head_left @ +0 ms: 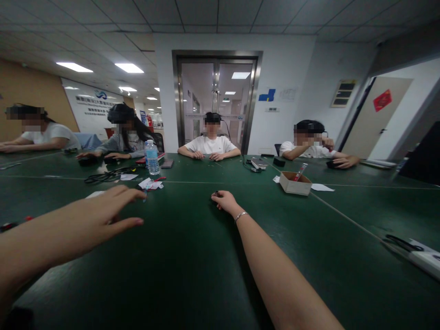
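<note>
My left hand [112,208] is stretched out above the green table [165,261], fingers extended and thumb held apart, with nothing in it. Just past its fingertips lie white paper scraps [156,185] with a thin red item on them. Farther forward, near the middle, my right hand [227,201] rests low at the tabletop. Its fingers are curled together around a small dark object [215,195], mostly hidden, whose kind I cannot make out. A silver bracelet [241,216] circles the right wrist.
A water bottle [151,158] stands beyond my left hand, near black cables [106,176]. To the right sits a small open box [294,187] holding a red-and-clear item. A white power strip [426,256] lies at the right edge. Several people sit across the table.
</note>
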Motion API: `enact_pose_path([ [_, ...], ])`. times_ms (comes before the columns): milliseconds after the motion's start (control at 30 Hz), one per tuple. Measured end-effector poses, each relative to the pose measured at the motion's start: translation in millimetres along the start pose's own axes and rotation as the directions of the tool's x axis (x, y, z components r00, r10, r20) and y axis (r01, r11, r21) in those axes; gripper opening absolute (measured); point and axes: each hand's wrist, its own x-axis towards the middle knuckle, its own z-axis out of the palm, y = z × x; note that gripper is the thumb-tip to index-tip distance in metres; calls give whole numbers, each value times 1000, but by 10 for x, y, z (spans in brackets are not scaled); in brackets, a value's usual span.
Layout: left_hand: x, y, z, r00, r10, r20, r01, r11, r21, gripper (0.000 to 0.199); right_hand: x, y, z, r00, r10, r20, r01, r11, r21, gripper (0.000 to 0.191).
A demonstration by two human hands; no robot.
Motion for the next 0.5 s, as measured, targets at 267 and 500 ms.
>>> enact_pose_path([
  [267, 1616, 836, 1098, 857, 452, 246, -505, 831, 234, 40, -27, -13, 15, 999, -2, -33, 2, 1000, 0, 20],
  [500, 1986, 735, 2020, 834, 534, -138, -549, 827, -119, 24, -75, -90, -4, 999, 28, -40, -31, 998, -63, 8],
])
